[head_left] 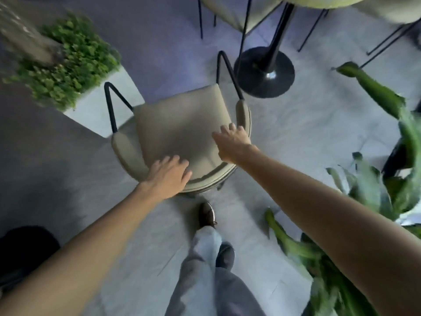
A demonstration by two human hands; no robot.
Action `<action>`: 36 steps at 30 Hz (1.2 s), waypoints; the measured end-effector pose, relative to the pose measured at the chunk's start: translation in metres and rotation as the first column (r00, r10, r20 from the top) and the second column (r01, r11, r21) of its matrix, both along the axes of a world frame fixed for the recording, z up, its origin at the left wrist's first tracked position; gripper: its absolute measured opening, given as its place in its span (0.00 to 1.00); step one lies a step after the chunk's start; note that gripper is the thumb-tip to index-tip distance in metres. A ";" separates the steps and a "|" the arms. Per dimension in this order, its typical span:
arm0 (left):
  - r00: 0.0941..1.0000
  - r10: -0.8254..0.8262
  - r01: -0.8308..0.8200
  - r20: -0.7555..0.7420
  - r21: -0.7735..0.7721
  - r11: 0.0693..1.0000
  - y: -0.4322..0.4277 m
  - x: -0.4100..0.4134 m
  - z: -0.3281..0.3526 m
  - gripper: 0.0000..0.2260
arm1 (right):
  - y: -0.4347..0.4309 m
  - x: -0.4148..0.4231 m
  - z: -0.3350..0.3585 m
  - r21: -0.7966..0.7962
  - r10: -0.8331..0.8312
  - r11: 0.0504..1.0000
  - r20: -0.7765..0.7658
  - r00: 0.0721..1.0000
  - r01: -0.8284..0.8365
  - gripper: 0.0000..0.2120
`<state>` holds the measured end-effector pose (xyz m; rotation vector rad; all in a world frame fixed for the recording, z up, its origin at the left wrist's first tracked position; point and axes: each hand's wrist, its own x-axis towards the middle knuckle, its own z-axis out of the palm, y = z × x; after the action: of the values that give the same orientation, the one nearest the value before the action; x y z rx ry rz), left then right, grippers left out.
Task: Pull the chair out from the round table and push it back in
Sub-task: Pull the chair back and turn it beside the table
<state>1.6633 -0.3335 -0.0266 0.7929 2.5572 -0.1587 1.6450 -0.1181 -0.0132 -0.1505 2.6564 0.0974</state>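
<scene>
Chair [182, 124] observed on the floor, facing the table [319, 1], its right front leg just beside the black table base [264, 74]; the seat lies outside the tabletop edge. Left hand [168, 175] is laid over the back rim, fingers slightly bent. Right hand [232, 142] is set on the rim's right side, thumb spread wide. Grip on either side cannot be told; frame blurred. Plants [68, 60] noted on both sides.
</scene>
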 end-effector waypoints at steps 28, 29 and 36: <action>0.973 -0.089 0.096 -0.213 0.018 0.995 -0.050 0.007 -0.071 0.12 | -0.029 0.044 -0.062 0.147 0.002 0.989 -0.035 0.999 0.003 0.12; 0.971 -0.098 0.105 -0.218 0.019 0.994 -0.049 0.000 -0.071 0.11 | -0.030 0.041 -0.062 0.145 -0.011 0.989 -0.037 0.999 0.017 0.12; 0.957 -0.156 0.164 -0.243 0.016 0.986 -0.029 -0.054 -0.069 0.12 | -0.021 0.015 -0.056 0.142 -0.115 0.983 -0.004 0.993 0.115 0.12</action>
<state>1.6092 -0.3623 -0.0955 1.0533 2.7261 -0.2767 1.6603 -0.1388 -0.0695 0.0492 2.6359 0.2469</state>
